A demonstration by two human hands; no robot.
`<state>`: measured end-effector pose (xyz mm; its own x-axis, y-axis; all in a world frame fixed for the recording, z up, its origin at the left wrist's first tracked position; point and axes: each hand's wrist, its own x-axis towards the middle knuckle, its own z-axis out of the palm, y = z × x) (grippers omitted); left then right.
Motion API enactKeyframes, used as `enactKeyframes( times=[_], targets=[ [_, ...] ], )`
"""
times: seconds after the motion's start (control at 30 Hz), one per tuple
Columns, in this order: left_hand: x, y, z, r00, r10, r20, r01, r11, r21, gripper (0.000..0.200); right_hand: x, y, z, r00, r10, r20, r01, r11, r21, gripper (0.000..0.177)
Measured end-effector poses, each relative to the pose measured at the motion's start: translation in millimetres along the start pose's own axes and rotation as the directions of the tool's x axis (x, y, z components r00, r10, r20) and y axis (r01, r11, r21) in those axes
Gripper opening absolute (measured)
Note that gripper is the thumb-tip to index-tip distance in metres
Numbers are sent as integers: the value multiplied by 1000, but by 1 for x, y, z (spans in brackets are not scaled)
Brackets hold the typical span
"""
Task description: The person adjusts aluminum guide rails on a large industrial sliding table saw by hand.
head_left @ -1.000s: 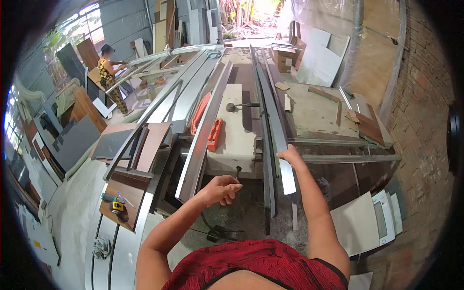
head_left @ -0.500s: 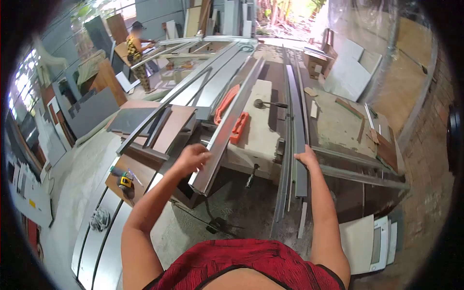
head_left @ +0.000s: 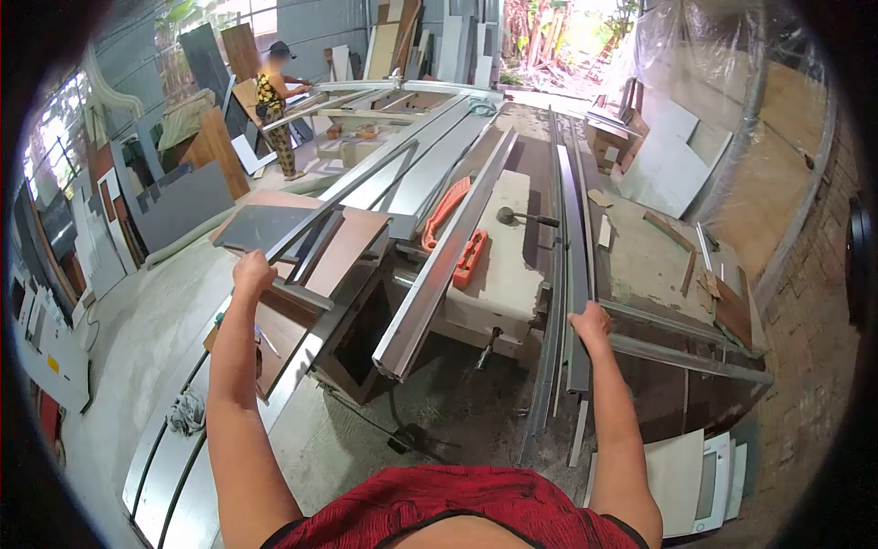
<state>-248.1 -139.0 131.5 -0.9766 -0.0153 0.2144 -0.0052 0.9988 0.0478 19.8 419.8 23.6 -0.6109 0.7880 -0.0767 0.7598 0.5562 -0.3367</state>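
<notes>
One left hand (head_left: 252,273) gripping one metal bar (head_left: 311,224) | one right hand (head_left: 593,323) gripping one grey strip (head_left: 577,366) | two orange pieces (head_left: 470,259)

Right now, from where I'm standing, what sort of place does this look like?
Probably a fabrication or joinery workshop: your right hand is on a long grey bar, a silvery metal profile lies beside it, and a grey board leans among other panels.

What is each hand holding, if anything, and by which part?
The right hand holds a grey metal bar close to its near end. The left hand is at the near end of a diagonal bar; whether it grips cannot be told.
</notes>
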Motion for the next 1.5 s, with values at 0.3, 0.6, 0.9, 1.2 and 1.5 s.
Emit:
enactKeyframes(
  times=[0.3,0.6,0.9,1.2,1.5],
  targets=[
    [-7,-11,10,989,23,-146,-57,971,-233,33,-15,14,-18,988,-92,-124,97,994,40,62],
    [-66,-41,-5,1000,4,12,2,871,-491,31,16,-39,21,843,-454,-289,538,719,440,61],
    [-223,-31,-50,925,107,365,276,470,-838,13,-58,-218,11,776,-631,-20,49,29,998,99],
    [-345,-79,-56,803,176,570,504,311,-806,27,-118,-233,14,730,-682,42,-202,-157,967,84],
    [-456,-171,-49,719,194,667,552,423,-718,21,-260,-218,54,894,-419,158,-175,-3,985,29]
  ],
)
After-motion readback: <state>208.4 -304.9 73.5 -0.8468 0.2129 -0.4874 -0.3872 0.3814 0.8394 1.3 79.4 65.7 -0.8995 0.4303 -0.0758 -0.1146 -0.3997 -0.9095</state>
